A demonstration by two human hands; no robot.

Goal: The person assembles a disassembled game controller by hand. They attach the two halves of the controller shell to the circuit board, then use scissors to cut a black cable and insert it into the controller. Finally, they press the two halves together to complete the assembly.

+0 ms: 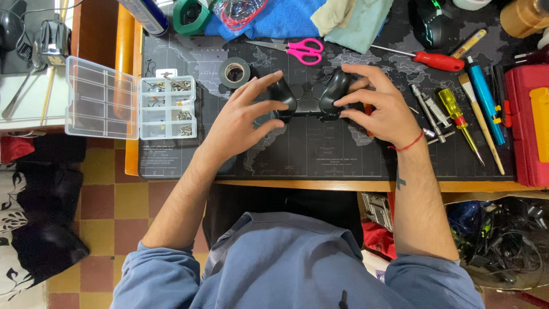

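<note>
Black plastic fills the middle of my view: a game controller (309, 98) lies on the dark map-printed desk mat (320, 154), slightly above the centre of the frame, grips pointing toward the top edge. I have both hands on it. My left hand (243, 123) comes in from the lower left, fingers spread, with the fingertips pressed against the left grip; it touches rather than wraps. My right hand (377, 106) comes from the lower right and curls around the right grip, thumb and fingers closed on it. A red thread bracelet (407, 146) sits at that wrist.

Just above and left of the controller stands a roll of dark tape (234, 72). Above it, near the top centre, lie pink-handled scissors (300, 50), and beyond them a blue cloth (274, 20). To the upper right a red-handled screwdriver (426, 58) rests at a slant. Right of my right hand I see a yellow-handled screwdriver (457, 114), a blue pen-shaped tool (486, 100) and some small metal pieces (434, 114). A red case (526, 126) takes up the right edge. At the left of the frame a clear compartment box (168, 107) lies open beside the mat's edge, small parts in its cells, its lid (102, 98) folded out to the left over the desk edge.
</note>
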